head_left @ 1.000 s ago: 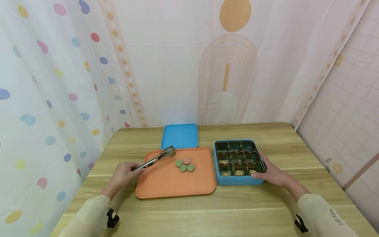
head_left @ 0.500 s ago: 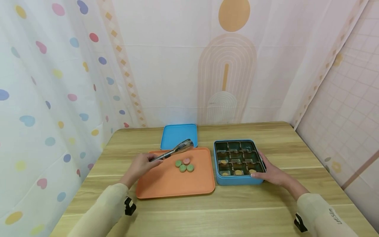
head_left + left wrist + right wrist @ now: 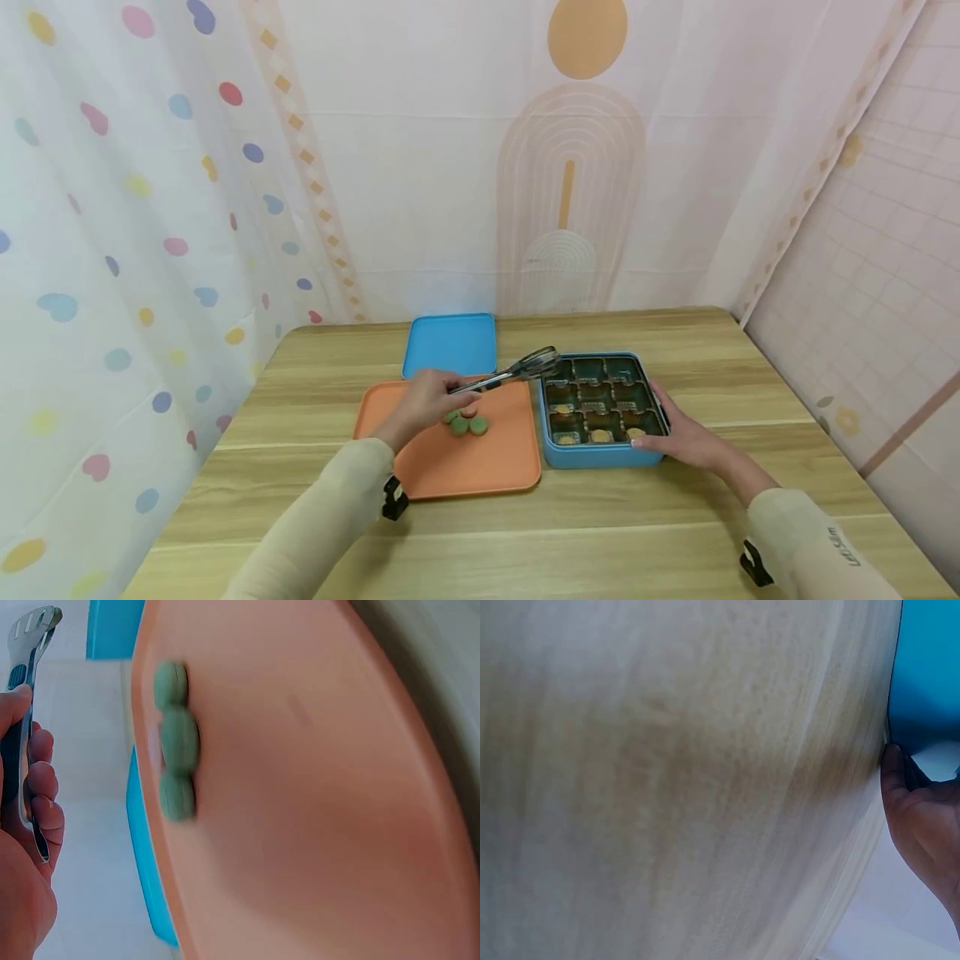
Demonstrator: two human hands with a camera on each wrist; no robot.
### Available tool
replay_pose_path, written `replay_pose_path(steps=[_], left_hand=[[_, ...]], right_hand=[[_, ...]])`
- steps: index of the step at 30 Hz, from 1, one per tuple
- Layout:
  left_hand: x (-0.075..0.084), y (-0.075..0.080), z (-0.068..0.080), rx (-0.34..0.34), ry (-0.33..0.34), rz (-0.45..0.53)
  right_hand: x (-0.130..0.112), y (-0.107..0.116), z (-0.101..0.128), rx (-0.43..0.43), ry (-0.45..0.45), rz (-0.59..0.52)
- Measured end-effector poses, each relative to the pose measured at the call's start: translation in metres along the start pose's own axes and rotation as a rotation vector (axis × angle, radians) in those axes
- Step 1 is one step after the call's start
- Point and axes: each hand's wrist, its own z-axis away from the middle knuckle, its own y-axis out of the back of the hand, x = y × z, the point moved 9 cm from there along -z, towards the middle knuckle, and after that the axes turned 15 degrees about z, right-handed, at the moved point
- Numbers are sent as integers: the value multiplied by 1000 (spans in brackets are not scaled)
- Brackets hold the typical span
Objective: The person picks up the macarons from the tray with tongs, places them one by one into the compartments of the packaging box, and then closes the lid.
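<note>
My left hand (image 3: 423,404) grips a pair of metal food tongs (image 3: 510,374) by the handle, above the orange tray (image 3: 480,471). The slotted tips reach over the left rim of a blue box (image 3: 600,457); I cannot tell whether they pinch anything. Small green macarons (image 3: 180,742) lie on the tray with a pink macaron (image 3: 469,411), partly hidden behind my left hand. My right hand (image 3: 686,437) holds the box at its front right corner, thumb on the front rim and fingers along the right side. Yellowish pieces (image 3: 600,436) sit in several of its compartments.
A flat blue lid (image 3: 450,343) lies behind the tray on the wooden table (image 3: 525,533). The box's clear divider (image 3: 592,396) has rows of square compartments. Patterned curtains (image 3: 420,167) hang along the table's back and sides.
My left hand has carried the tongs rightward, from above the tray's left side to the box's left rim. My right hand stays at the box.
</note>
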Motion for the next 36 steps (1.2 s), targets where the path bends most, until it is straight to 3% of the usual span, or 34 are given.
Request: replay_pose_path(steps=[9, 15, 26, 36], left_hand=[[11, -48, -19, -76, 12, 54], [10, -65, -23, -89, 22, 49], [8, -63, -23, -78, 48, 46], [0, -36, -16, -45, 59, 81]], right_hand=[[-2, 0, 0, 0, 1, 2], [-1, 0, -1, 10, 8, -11], [-1, 0, -1, 11, 2, -18], [-1, 0, 1, 4, -4, -11]])
